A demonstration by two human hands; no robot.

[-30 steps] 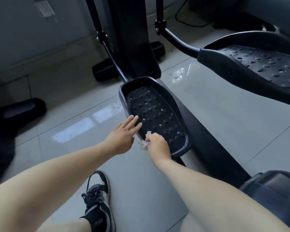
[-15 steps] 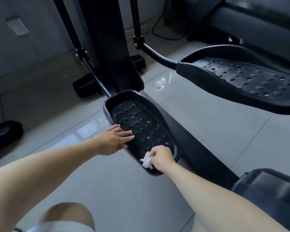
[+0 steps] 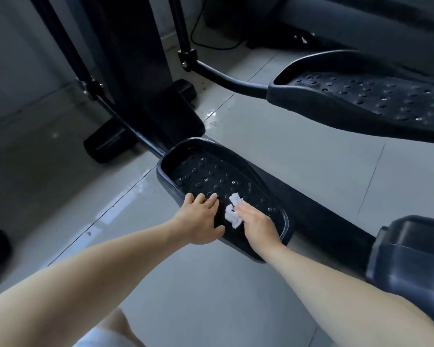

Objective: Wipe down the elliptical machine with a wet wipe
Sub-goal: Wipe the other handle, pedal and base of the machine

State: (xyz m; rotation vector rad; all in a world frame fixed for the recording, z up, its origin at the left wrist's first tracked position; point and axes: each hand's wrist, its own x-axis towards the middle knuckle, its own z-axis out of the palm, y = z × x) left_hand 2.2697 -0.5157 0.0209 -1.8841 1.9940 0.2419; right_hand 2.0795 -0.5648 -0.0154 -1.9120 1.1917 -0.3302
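The black elliptical machine fills the view, with its studded left pedal (image 3: 211,176) low in the middle and its right pedal (image 3: 361,101) raised at the upper right. My left hand (image 3: 201,219) rests flat on the near left rim of the low pedal, fingers straight. My right hand (image 3: 258,224) lies on the pedal's tread beside it. A crumpled white wet wipe (image 3: 232,211) sticks out from under its fingers, pressed against the tread.
The machine's black central column (image 3: 140,71) and base foot (image 3: 105,146) stand behind the pedal. A black housing (image 3: 411,256) sits at the right. Grey floor tiles (image 3: 298,159) lie between the pedals, with a wet patch. My knee (image 3: 110,331) shows at the bottom.
My right hand has slid the wipe forward from the pedal's near end onto the tread. My left hand has shifted further onto the rim. The camera has moved closer.
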